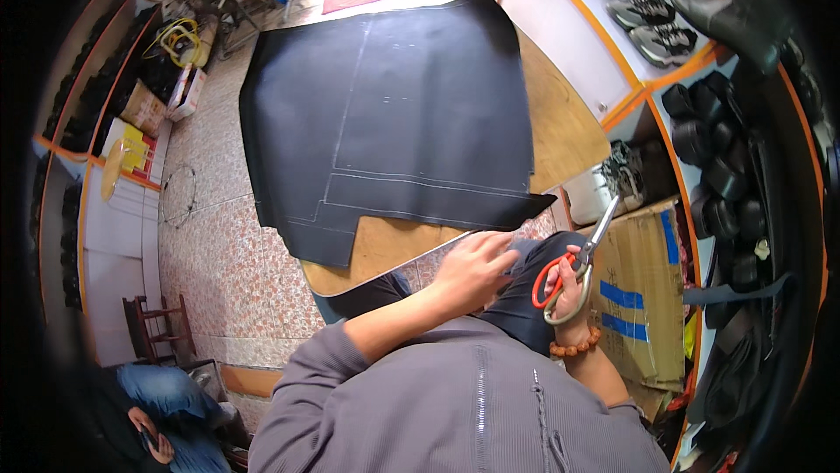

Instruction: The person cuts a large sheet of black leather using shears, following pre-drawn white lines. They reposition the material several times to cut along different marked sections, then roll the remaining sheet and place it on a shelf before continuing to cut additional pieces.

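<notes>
A large black sheet, leather-like (429, 114), lies over the wooden table (564, 119) in front of me, with thin white lines marked on it and a notch cut from its near edge. My right hand (569, 291) is closed round the handles of a pair of scissors (598, 232), one handle loop red, the other bare metal. Their blades point up and away, right of the table. My left hand (477, 270) hovers by the table's near edge, just short of the sheet, fingers loosely bent and apart, with nothing seen in it.
Right of me stand a cardboard box with blue tape (634, 298) and shelves with shoes (652, 27) and rolled black straps (722, 154). At left are a shelf unit (114, 228) and a small wooden chair (162, 326). Another person's hand (156, 438) shows lower left.
</notes>
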Demonstrator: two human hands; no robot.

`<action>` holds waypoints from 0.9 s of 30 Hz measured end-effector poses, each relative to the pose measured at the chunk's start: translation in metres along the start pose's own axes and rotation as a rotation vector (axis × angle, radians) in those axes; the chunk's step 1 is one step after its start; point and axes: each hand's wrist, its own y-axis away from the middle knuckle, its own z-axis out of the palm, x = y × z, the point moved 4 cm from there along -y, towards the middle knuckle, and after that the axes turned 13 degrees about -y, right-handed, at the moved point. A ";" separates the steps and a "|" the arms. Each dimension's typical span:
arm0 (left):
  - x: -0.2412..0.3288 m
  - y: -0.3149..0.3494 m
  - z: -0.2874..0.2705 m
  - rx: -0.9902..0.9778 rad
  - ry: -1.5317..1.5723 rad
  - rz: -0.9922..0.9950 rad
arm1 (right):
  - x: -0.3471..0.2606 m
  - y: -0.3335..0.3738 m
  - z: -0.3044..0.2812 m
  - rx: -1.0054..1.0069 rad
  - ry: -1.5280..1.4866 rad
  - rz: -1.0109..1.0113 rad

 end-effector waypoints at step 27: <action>-0.276 0.284 -0.053 1.050 1.897 -1.152 | 0.023 -0.095 0.000 0.037 0.175 -0.022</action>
